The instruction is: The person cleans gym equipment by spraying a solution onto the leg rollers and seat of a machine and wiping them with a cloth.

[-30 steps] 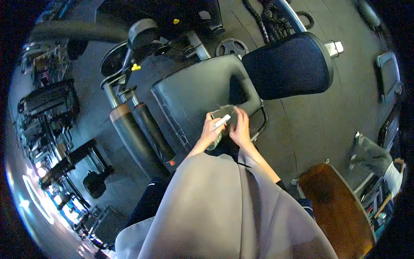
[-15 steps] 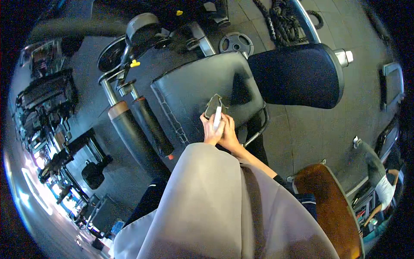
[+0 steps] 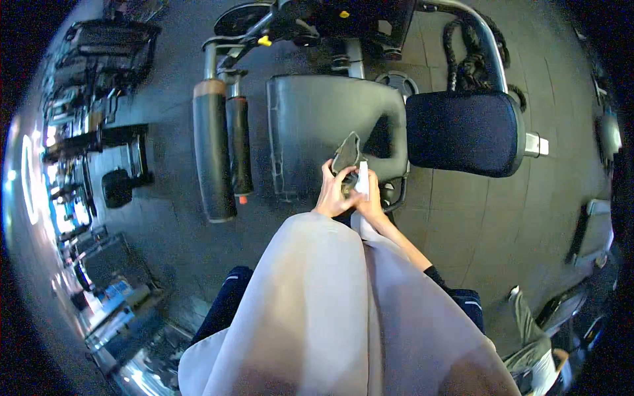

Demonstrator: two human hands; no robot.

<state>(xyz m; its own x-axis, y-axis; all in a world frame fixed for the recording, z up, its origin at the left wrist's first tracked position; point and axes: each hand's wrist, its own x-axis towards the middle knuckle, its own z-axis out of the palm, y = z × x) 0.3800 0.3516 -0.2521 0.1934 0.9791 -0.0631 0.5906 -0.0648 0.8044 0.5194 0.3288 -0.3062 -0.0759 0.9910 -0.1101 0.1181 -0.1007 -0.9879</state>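
Both my hands are close together over the front edge of a grey padded machine seat (image 3: 317,109). My left hand (image 3: 332,196) has its fingers curled at the lower end of a small grey cloth-like piece with a pale edge (image 3: 347,153), which points away from me over the seat. My right hand (image 3: 372,198) is closed around a narrow white object (image 3: 363,179) whose kind I cannot make out. The thumb side of my left hand lies near or against my right fingers. A grey garment (image 3: 323,277) covers my front below the hands.
Left of the seat are two padded rollers (image 3: 213,155). A dark pad (image 3: 462,132) on a metal frame adjoins its right side. Battle ropes (image 3: 470,56) and a weight plate (image 3: 399,84) lie beyond. Another person (image 3: 538,343) is at the lower right.
My view has turned and shifted, so the seat and rollers appear straighter. My hands have moved slightly apart, and the grey piece now leans more to the right.
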